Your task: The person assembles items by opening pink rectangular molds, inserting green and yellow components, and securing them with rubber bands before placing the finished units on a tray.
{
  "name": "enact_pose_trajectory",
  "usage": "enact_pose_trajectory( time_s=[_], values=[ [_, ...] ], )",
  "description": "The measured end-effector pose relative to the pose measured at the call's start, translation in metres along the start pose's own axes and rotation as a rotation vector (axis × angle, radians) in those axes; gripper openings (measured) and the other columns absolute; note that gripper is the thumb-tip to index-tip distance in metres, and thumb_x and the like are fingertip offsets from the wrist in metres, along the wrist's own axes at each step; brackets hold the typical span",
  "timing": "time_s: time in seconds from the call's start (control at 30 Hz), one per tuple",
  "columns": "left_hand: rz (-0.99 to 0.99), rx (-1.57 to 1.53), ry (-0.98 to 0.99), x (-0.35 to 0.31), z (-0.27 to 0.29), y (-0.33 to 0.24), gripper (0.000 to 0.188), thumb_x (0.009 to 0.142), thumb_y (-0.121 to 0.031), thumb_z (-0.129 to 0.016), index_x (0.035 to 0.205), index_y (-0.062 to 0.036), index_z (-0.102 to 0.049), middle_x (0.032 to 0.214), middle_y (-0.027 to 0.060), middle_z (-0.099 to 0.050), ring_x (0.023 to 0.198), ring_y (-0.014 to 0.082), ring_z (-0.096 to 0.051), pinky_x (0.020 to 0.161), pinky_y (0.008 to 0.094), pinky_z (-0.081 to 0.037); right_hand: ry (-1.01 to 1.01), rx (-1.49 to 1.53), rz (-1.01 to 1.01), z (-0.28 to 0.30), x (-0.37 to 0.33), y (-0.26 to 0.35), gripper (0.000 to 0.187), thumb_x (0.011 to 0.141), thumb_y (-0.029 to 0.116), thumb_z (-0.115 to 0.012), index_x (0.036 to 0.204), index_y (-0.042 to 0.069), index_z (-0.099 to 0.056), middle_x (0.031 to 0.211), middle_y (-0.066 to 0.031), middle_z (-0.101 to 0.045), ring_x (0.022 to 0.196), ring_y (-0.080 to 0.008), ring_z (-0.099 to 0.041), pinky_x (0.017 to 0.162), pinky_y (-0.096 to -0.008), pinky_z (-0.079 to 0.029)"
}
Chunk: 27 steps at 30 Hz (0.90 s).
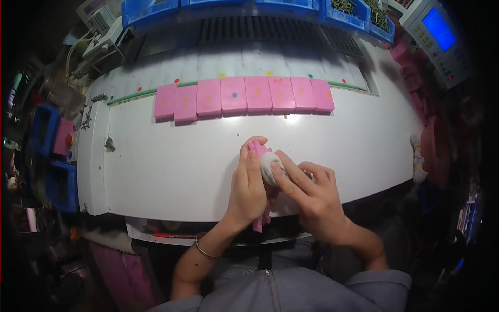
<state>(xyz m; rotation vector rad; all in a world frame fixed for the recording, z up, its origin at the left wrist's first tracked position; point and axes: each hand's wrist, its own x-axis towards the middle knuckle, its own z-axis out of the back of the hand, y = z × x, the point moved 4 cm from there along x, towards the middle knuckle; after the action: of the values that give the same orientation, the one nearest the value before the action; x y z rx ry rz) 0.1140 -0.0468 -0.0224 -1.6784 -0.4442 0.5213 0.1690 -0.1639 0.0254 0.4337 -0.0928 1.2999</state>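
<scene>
Rubbing, apparently, my right hand pinched a white wad against the pink piece clasped in my left hand, pink blocks beyond; next needed steady pressure

Pink piece, whitish wad, pink blocks, white tabletop, blue bins

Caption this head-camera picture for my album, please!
Left grip holds a pink notched piece, right grip a whitish rounded wad, facing eight pink rectangular blocks on a shiny white tabletop.
</scene>
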Motion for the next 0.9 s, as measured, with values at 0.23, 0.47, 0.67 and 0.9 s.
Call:
enact_pose_trajectory(
  time_s=[0.23,0.47,0.67,0.9],
  values=[
    [-0.048,-0.362,-0.087,0.006,0.007,-0.003,0.041,0.099,-0.031,-0.03,0.128,-0.0021,-0.034,0.089,0.0137,-0.059,0.069,0.0145,-0.06,0.057,0.0242,-0.049,-0.059,0.177,-0.084,0.009,-0.003,-0.003,0.066,0.062,-0.001,-0.057,0.127,0.008,-0.051,0.134,-0.009,-0.047,0.091,-0.0238,-0.05,0.08,-0.0327,-0.036],
    [-0.237,0.003,-0.13,0.007,0.009,-0.012,0.055,0.098,-0.041,-0.027,0.129,0.0036,-0.034,0.101,0.0182,-0.058,0.088,0.0226,-0.063,0.071,0.0294,-0.052,0.155,0.032,0.055,0.0,-0.004,0.012,0.058,0.069,0.004,-0.056,0.126,0.011,-0.052,0.135,-0.0078,-0.046,0.091,-0.0221,-0.048,0.076,-0.034,-0.036],
    [-0.197,-0.17,-0.101,0.006,0.01,-0.013,0.051,0.098,-0.038,-0.031,0.129,0.002,-0.037,0.103,0.0177,-0.06,0.085,0.0201,-0.063,0.071,0.0286,-0.051,0.107,-0.013,0.079,-0.001,-0.01,0.022,0.057,0.07,0.006,-0.058,0.126,0.01,-0.052,0.134,-0.0092,-0.047,0.09,-0.0231,-0.048,0.078,-0.0346,-0.035],
    [-0.164,0.003,-0.044,0.0,0.032,-0.003,0.055,0.099,-0.04,-0.024,0.122,0.0019,-0.05,0.097,0.0119,-0.062,0.083,0.0154,-0.06,0.073,0.025,-0.048,0.05,0.033,-0.201,0.021,-0.004,-0.014,0.075,0.062,-0.003,-0.066,0.133,0.007,-0.044,0.137,-0.0129,-0.042,0.11,-0.03,-0.046,0.089,-0.0416,-0.034]
  ],
)
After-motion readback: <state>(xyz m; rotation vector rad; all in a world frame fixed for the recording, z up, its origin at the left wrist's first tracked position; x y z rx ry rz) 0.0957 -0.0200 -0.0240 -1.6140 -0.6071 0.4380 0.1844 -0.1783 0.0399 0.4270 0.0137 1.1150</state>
